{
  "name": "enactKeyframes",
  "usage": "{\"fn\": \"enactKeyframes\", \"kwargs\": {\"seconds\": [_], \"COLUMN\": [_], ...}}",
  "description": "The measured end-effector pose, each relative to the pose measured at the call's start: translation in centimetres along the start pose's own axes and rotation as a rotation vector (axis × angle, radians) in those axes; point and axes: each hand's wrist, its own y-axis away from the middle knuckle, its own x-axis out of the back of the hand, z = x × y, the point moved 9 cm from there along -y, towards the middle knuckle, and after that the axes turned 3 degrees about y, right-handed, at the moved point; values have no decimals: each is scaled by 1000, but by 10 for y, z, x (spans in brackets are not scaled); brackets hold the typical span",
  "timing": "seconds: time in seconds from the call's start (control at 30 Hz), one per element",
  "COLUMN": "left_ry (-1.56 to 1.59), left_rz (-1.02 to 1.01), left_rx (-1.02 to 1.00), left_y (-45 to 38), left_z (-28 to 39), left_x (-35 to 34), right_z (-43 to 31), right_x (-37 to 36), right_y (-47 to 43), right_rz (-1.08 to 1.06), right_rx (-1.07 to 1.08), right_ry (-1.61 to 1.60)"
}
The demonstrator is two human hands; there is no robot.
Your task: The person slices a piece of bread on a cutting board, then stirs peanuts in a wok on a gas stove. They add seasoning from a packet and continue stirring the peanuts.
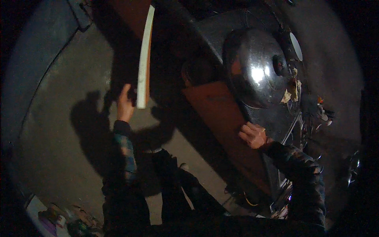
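Note:
A long panel with a pale edge (143, 62) and a narrow strip of orange-brown face stands out at upper centre left, perhaps a cabinet door. Beside its near end is my left hand (125, 103), thumb and fingers apart; shadow hides whether it touches the panel. My right hand (253, 135) has curled fingers at the border between a reddish-brown cabinet front (219, 109) and the dark counter; its grip is unclear. On the counter, beyond that hand, sits a large shiny domed metal lid or pan (257, 68) with a dark knob.
Pale scraps (286, 96) lie beside the domed metal piece, near a white round-edged object (296, 46). Small clutter runs along the counter's far side. Mixed items, one purple (47, 225), lie at lower left. Grey floor (56, 142) and my legs show below; deep shadow covers the middle.

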Motion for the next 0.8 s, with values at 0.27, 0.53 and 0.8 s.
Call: {"fn": "enactKeyframes", "kwargs": {"seconds": [0.27,0.53,0.8], "left_ry": [14,225,622], "left_rz": [329,-37,48], "left_rx": [254,717,738], "left_y": [7,118,-38], "left_z": [-81,-229,-57], "left_x": [91,-77,-236], "right_z": [0,1,1], "right_x": [-1,13,9], "right_y": [1,-11,5], "right_rz": [-18,157,194], "right_rx": [61,47,54], "right_ry": [18,-13,-102]}}
